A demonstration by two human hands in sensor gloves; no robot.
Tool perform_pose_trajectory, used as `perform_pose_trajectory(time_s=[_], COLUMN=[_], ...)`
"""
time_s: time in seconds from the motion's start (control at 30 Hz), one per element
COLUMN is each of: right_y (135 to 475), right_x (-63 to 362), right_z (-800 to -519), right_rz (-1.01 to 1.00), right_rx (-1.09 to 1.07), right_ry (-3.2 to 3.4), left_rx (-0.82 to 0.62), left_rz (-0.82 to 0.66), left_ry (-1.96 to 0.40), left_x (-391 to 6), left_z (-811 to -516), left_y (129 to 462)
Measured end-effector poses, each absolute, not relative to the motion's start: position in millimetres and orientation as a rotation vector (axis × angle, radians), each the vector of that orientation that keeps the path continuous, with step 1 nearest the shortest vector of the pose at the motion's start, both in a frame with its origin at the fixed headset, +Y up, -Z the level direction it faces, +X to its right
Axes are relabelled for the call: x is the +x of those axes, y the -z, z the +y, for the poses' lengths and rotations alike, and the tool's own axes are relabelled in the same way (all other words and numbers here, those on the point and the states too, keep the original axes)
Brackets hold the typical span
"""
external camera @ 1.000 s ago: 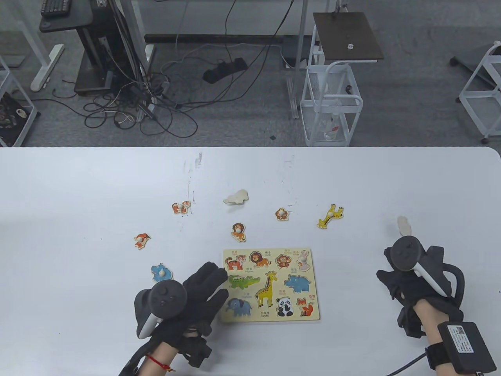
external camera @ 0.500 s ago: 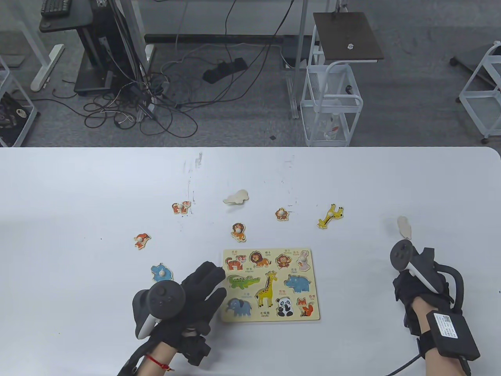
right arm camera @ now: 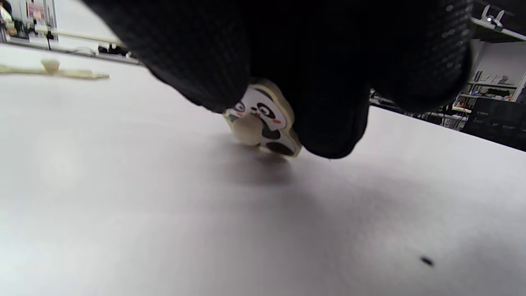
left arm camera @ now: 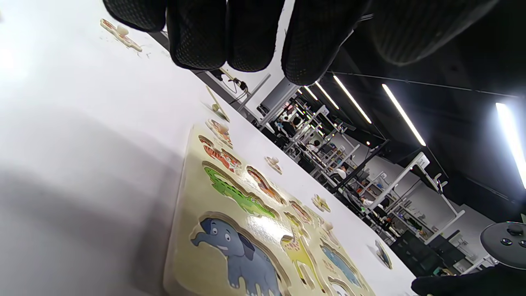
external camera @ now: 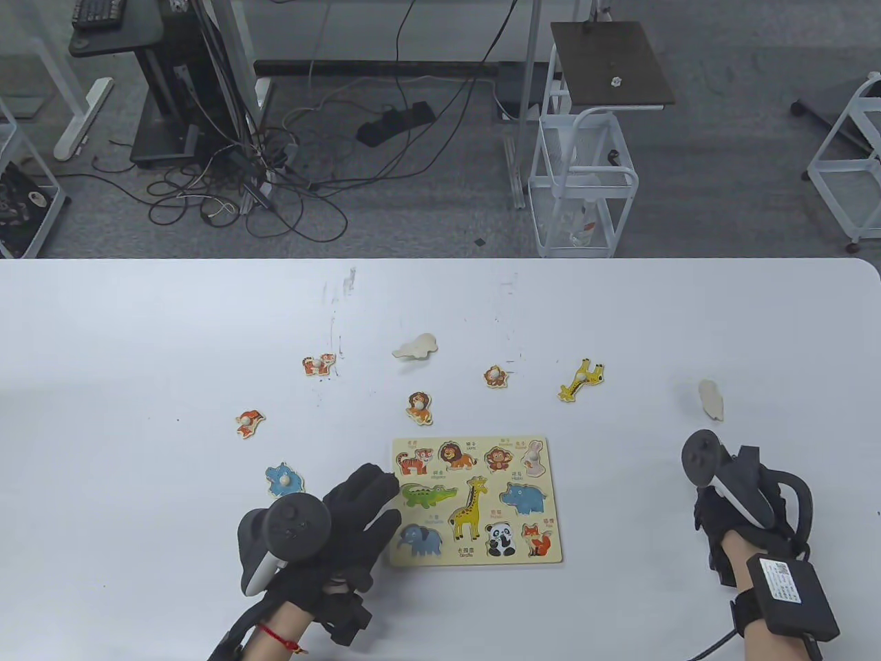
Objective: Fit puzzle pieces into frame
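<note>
The wooden puzzle frame (external camera: pixel 477 441) lies flat at the table's front middle, with animal pictures in its recesses. My left hand (external camera: pixel 358 513) is spread open and empty, fingertips over the frame's left edge; its fingers (left arm camera: pixel 246 37) hang above the table in the left wrist view, over the frame (left arm camera: pixel 193 230). My right hand (external camera: pixel 723 499) is to the right of the frame. In the right wrist view its fingers (right arm camera: pixel 328 123) pinch a panda piece (right arm camera: pixel 265 119), tilted and close to the table. The panda piece is hidden in the table view.
Loose pieces lie beyond and left of the frame: tiger (external camera: pixel 319 364), fox (external camera: pixel 249 422), hippo (external camera: pixel 283 479), lion (external camera: pixel 419 407), monkey (external camera: pixel 495 376), giraffe (external camera: pixel 581 380). Two face-down pieces lie at the back middle (external camera: pixel 415 346) and ahead of my right hand (external camera: pixel 712 399).
My right hand has drawn back toward the near edge, away from the face-down piece, and turned at the wrist. My left hand has stayed put.
</note>
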State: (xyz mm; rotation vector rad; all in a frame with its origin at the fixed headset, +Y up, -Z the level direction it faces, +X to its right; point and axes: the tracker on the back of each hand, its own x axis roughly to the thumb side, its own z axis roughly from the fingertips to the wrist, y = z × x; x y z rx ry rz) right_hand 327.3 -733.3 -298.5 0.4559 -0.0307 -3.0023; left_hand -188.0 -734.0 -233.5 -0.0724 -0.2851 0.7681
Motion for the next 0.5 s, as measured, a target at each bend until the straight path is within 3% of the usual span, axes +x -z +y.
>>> perform_pose_trajectory(time_s=[0.23, 0.37, 0.5], right_y=[289.6, 282.6, 273.8], right_x=[330.3, 309.3, 276.3], right_z=[-712.4, -690.9, -669.0], right_rz=[-0.020, -0.018, 0.111], right_rx=[0.469, 0.281, 0.051], right_ry=[3.178, 3.272, 3.317], left_rx=[-0.078, -0.097, -0.099], left_rz=[-0.298, -0.313, -0.331], left_ry=[-0.768, -0.783, -0.782], left_x=[-182.6, -178.6, -174.3], left_z=[-735.2, -737.9, -739.1], left_y=[232.2, 231.2, 230.2])
